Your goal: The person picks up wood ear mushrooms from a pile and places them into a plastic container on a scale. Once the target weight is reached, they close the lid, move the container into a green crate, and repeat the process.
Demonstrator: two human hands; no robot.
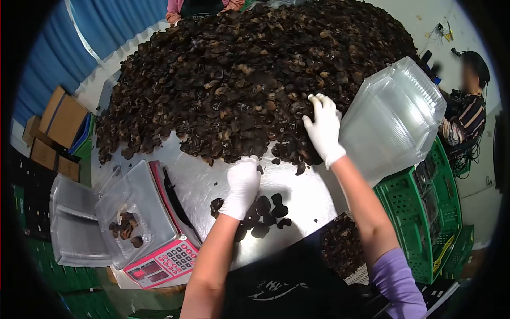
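A large heap of dark brown wood ear mushrooms (239, 90) covers the far part of the metal table (186, 165). At the heap's near edge is my left hand (242, 186), white-gloved, with its fingers curled together; a small dark piece shows beside the fingertips, and whatever they pinch is hidden. My right hand (323, 127), gloved too, rests against the heap's right side with fingers apart and nothing visibly held. Close to my left wrist, several loose wood ear pieces (263, 205) lie on the metal, partly covered by that hand.
A pink-framed scale (162, 263) at left carries a clear tray (144, 231) with some pieces. Clear plastic trays (74, 223) stand beside it. Stacked clear containers (390, 122) and a green crate (414, 212) are at right. One person (467, 106) is at right, another (199, 6) behind the heap.
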